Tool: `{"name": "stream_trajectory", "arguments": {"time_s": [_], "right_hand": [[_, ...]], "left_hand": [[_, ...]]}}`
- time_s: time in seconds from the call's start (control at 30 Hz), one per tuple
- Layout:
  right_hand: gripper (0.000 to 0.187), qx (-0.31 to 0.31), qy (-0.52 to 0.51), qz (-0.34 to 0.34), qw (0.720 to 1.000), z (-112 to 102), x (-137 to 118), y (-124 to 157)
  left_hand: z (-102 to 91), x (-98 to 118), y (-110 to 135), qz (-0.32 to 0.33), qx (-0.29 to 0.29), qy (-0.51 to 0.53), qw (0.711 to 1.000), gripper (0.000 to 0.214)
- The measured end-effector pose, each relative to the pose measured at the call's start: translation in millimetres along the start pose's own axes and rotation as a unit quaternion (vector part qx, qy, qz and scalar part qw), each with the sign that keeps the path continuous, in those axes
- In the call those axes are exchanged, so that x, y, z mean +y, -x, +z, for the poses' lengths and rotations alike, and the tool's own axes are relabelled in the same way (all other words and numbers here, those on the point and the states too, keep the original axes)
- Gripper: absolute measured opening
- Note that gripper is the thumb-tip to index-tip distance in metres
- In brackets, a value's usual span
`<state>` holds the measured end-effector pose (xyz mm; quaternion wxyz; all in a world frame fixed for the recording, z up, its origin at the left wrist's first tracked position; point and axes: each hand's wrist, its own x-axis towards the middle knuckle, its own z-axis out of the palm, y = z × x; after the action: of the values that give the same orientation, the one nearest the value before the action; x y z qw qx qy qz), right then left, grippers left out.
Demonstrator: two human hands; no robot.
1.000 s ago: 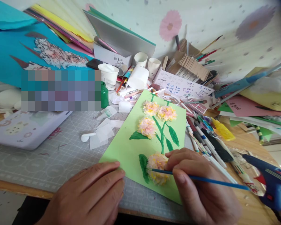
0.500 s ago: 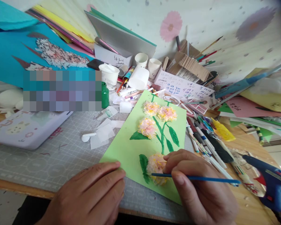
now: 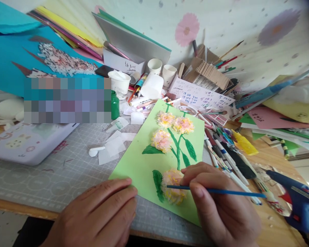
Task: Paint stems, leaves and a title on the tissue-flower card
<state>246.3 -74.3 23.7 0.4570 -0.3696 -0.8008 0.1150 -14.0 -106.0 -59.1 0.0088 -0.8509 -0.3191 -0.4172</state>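
My right hand (image 3: 221, 206) pinches a thin blue paintbrush (image 3: 226, 192) between thumb and fingers. The brush lies nearly level, its tip pointing left over the lowest flower (image 3: 173, 178), a ruffled pink and yellow one. This flower is on a light green sheet (image 3: 136, 168) lying at a slant, beside a dark green leaf (image 3: 158, 183). Farther up are painted green stems (image 3: 179, 151), more leaves and several similar flowers (image 3: 161, 140). My left hand (image 3: 100, 209) rests flat, fingers stretched out, with its fingertips at the sheet's lower left edge.
A grey cutting mat (image 3: 74, 181) lies under the sheet. A green bottle (image 3: 115, 106), paper cups (image 3: 154, 65), tissue squares (image 3: 114, 145) and a white earbud (image 3: 96, 151) are around it. Markers (image 3: 230, 159) and a blue glue gun (image 3: 296, 192) lie on the right, a lilac case (image 3: 38, 144) on the left.
The brush tip has shifted slightly up over the lowest flower, with a small movement of my right hand. My left hand stays in place at the sheet's edge.
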Motion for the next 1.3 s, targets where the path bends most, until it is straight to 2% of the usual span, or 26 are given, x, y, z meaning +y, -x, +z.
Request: {"name": "stream_trajectory", "arguments": {"time_s": [0.13, 0.33, 1.3], "right_hand": [[0.018, 0.017, -0.012, -0.008, 1.000, 1.2, 1.1, 0.8], [0.011, 0.002, 0.021, -0.014, 1.000, 3.5, 0.3, -5.5], [0.022, -0.063, 0.006, -0.006, 0.998, -2.3, -6.0, -6.6]], "left_hand": [[0.1, 0.4, -1.9, -0.004, 0.001, 0.000, 1.000, 0.026], [-0.1, 0.6, -0.2, -0.006, 0.003, -0.003, 1.000, 0.026], [-1.3, 1.7, -1.3, -0.004, 0.003, -0.007, 1.000, 0.026]]}}
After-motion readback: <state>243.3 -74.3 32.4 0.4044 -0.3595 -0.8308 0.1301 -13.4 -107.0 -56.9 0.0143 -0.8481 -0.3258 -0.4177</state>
